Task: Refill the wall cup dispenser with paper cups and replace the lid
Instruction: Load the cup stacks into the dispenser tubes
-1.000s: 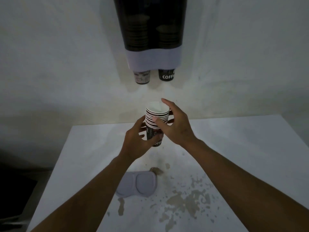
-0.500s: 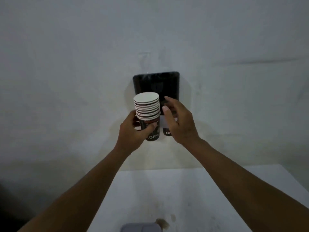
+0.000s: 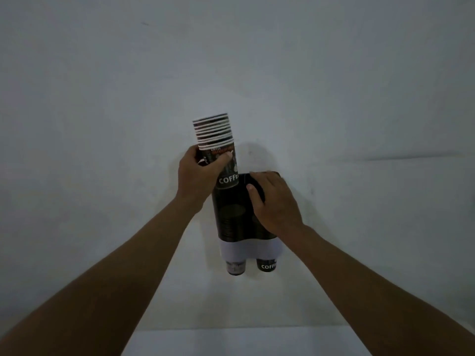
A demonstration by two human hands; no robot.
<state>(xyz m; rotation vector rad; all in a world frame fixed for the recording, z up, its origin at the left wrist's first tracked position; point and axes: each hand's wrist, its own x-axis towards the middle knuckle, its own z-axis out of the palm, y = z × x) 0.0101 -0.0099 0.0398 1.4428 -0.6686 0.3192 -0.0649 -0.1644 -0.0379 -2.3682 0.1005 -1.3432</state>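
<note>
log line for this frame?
left hand: grips cup stack over dispenser left tube | right hand: on dispenser top | lid: unseen

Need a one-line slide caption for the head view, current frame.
Left hand holds a stack of paper cups above the wall dispenser while the right hand rests on its top.

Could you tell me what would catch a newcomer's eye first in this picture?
First, the stack of paper cups gripped in the left hand, raised just above the dark wall dispenser at centre. Next, the right hand resting on the dispenser's upper right, and two cups poking out below.
</note>
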